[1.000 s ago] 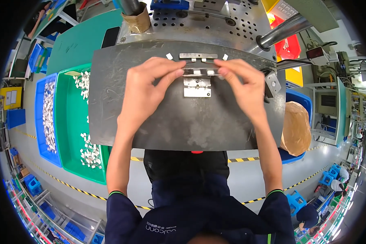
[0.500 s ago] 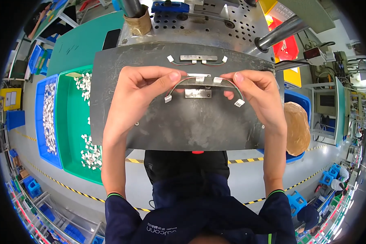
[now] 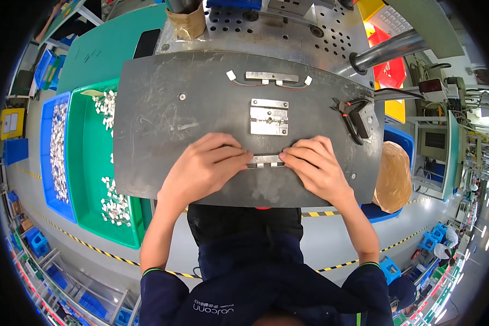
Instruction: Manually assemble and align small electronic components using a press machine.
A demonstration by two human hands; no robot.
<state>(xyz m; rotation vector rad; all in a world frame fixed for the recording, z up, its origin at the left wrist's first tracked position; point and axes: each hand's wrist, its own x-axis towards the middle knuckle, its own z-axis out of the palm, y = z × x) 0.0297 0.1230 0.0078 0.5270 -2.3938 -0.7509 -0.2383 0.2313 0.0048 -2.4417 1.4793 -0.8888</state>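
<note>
Near the front edge of the dark metal work plate (image 3: 146, 163), both hands are at a short metal bar (image 3: 265, 159). Two small white connectors (image 3: 260, 165) sit along its near side, with thin wires running out toward the fingers. My left hand (image 3: 205, 167) has its fingers curled and pinched on the wire cable at the bar's left end. My right hand (image 3: 319, 167) pinches the other cable at the right end. The fingers hide the outer ends of both cables. Farther off lies a square metal fixture (image 3: 269, 124).
A second metal bar (image 3: 271, 76) with two connector cables lies farther back. Side cutters (image 3: 351, 122) rest at right beside a dark block. A green bin (image 3: 89, 163) and a blue bin (image 3: 46, 157), both with white connector parts, stand left. A brown-wrapped bundle (image 3: 394, 176) is at right.
Both hands have come down and nearer to me, from holding two cables raised over the fixture to the near metal bar. The fixture and the cutters are now uncovered.
</note>
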